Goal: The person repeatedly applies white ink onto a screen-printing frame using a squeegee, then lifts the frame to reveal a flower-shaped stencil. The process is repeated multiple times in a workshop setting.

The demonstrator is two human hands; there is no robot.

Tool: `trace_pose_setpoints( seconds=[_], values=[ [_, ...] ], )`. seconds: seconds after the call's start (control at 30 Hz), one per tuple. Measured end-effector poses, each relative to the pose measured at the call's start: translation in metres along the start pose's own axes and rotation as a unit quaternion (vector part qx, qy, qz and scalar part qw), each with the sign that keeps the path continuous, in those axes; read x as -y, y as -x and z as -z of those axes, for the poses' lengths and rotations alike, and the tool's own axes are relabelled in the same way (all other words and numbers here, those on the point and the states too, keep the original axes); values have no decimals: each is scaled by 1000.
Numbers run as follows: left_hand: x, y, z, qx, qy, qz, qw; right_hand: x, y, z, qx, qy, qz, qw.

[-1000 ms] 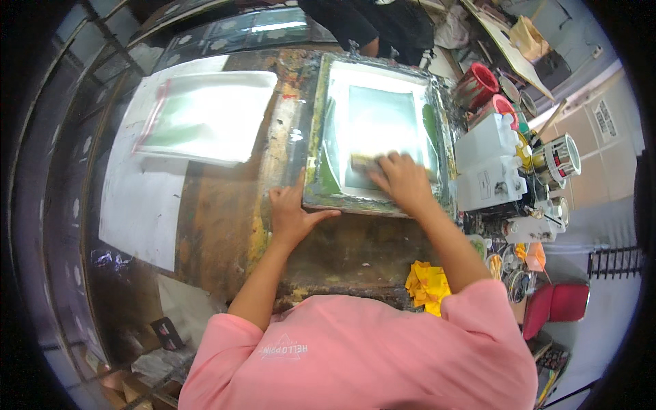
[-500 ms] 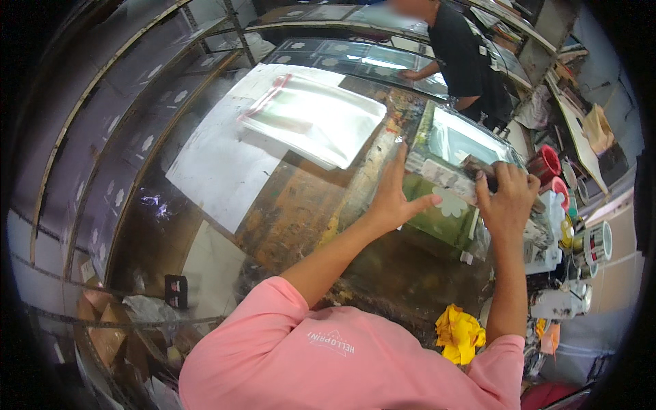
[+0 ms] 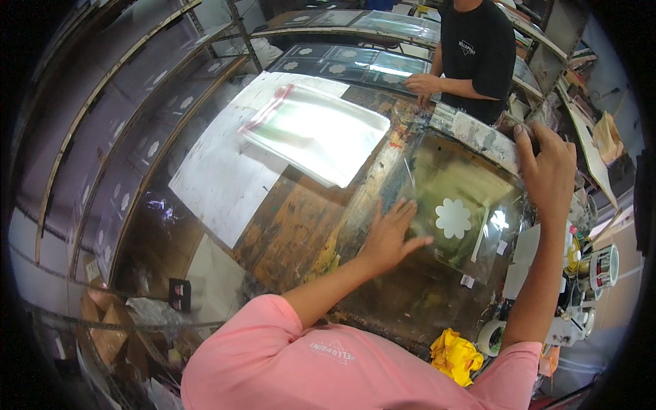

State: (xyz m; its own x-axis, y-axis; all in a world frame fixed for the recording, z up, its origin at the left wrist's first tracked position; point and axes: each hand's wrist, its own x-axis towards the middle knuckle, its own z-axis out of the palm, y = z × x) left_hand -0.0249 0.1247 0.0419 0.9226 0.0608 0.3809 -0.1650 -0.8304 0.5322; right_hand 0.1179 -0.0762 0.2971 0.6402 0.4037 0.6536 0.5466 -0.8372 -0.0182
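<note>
My right hand point(image 3: 549, 171) is closed on the near corner of a paint-crusted screen frame point(image 3: 478, 135), which is tilted up at the back right. Below it lies a clear plastic sheet or bag point(image 3: 490, 253) bearing a white flower print point(image 3: 453, 219). My left hand point(image 3: 391, 236) is open, fingers spread, low at the left edge of that sheet; whether it touches the sheet I cannot tell. A stack of clear plastic bags point(image 3: 318, 133) rests to its far left on large white paper point(image 3: 229, 164).
The stained worktable point(image 3: 294, 225) spans the middle. Paint tubs point(image 3: 601, 266) crowd the right side, and a crumpled yellow cloth point(image 3: 456, 357) lies near my right elbow. A co-worker in black point(image 3: 478, 55) stands beyond, by flower-printed sheets point(image 3: 335, 61). Racks point(image 3: 130, 102) line the left.
My right hand has raised the screen frame up and away, uncovering the white flower print. My left hand has drawn back slightly toward me. The co-worker has straightened up.
</note>
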Motion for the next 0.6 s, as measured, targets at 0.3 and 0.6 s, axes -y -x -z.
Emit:
trace_pose_setpoints(
  seconds=[0.3, 0.6],
  values=[
    [36, -65, 63, -158, 87, 76, 981, -4, -5, -1, 28, -6, -17, 999],
    [198, -81, 155, -154, 14, 214, 964, -6, -3, -4, 11, -34, -10, 999]
  ],
)
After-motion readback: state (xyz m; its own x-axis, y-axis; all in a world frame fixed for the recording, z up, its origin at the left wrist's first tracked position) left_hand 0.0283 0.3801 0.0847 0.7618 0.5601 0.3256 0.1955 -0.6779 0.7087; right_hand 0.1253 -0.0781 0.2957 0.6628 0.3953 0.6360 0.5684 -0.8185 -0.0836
